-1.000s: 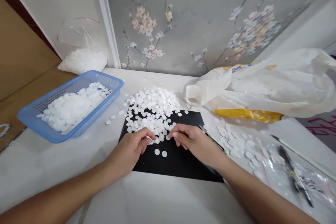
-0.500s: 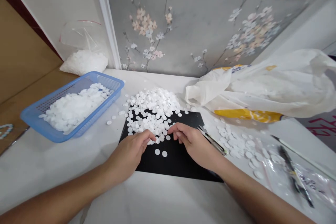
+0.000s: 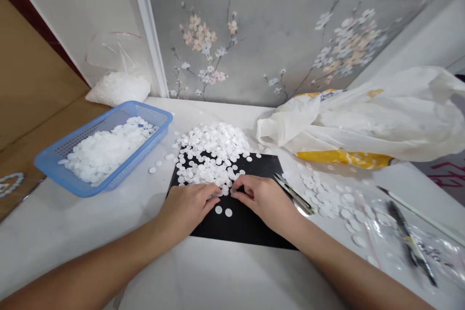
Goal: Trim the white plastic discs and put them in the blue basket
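Observation:
Small round white discs (image 3: 217,140) lie in a loose heap across the back of a black mat (image 3: 250,227). My left hand (image 3: 191,206) rests at the heap's near edge, thumb and forefinger brought close together; what lies between their tips is too small to make out. Opposite it, my right hand (image 3: 267,198) has its thumb and forefinger curled in, with a white disc (image 3: 233,191) at their tips. Two single discs (image 3: 223,211) lie side by side on the mat, just in front of the fingertips.
On the left stands a blue basket (image 3: 103,186) of discs, with a clear bag (image 3: 119,88) of white pieces behind it. Metal tweezers (image 3: 295,194) lie by my right wrist. Farther right are scattered discs (image 3: 325,196), a white plastic bag (image 3: 363,126) and a black pen-like tool (image 3: 410,240).
Both hands have shifted slightly, and their thumbs now reach forward beneath the forefingers at the heap's near edge. The two single discs stay in place on the mat.

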Demonstrator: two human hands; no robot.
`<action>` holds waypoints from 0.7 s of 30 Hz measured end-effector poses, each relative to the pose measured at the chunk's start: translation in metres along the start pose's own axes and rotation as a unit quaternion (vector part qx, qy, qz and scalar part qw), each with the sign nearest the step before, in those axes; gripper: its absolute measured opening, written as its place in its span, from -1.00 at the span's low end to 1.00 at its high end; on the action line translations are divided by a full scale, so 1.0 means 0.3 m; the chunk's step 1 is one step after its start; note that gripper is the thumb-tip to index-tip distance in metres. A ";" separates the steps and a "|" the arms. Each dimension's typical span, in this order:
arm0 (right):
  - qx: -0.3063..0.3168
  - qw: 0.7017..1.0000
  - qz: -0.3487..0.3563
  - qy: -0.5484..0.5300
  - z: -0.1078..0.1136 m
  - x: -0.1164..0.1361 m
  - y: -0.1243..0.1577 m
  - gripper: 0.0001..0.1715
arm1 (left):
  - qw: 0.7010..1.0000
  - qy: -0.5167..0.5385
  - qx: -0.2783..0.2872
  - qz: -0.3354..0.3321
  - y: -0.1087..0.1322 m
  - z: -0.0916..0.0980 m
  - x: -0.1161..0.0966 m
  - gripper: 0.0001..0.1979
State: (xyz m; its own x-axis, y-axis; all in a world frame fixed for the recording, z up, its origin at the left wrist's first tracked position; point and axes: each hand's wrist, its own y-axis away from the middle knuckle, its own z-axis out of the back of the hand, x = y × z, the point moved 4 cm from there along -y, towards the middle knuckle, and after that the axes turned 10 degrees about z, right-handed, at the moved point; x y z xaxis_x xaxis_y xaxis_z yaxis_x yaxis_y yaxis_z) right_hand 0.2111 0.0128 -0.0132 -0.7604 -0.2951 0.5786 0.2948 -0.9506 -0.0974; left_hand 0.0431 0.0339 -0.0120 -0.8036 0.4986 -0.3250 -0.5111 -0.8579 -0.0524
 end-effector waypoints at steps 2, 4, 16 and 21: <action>0.026 0.998 -0.026 -0.042 0.001 -0.001 0.001 -0.98 | 1.000 -0.003 -0.006 -0.004 0.000 -0.001 0.001 -0.87; 0.055 0.994 -0.040 -0.085 0.004 0.001 0.004 -0.98 | 1.000 0.000 -0.008 -0.012 0.002 0.003 0.002 -0.84; 0.077 0.989 -0.046 -0.120 0.010 0.008 0.012 -0.94 | 0.975 0.194 0.043 0.095 0.011 0.062 0.028 -0.85; 0.086 0.989 -0.063 -0.102 0.001 0.021 0.018 -0.88 | 0.907 0.382 0.061 0.166 -0.005 0.070 0.053 -0.84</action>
State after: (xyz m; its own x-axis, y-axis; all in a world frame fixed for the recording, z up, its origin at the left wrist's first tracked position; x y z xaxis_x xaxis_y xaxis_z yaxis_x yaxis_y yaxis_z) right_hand 0.2081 0.0057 -0.0098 -0.6700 -0.1340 0.7302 0.3133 -0.9427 0.1144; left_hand 0.0246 0.0457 0.0029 -0.4977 -0.0554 -0.8656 -0.3472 -0.9018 0.2573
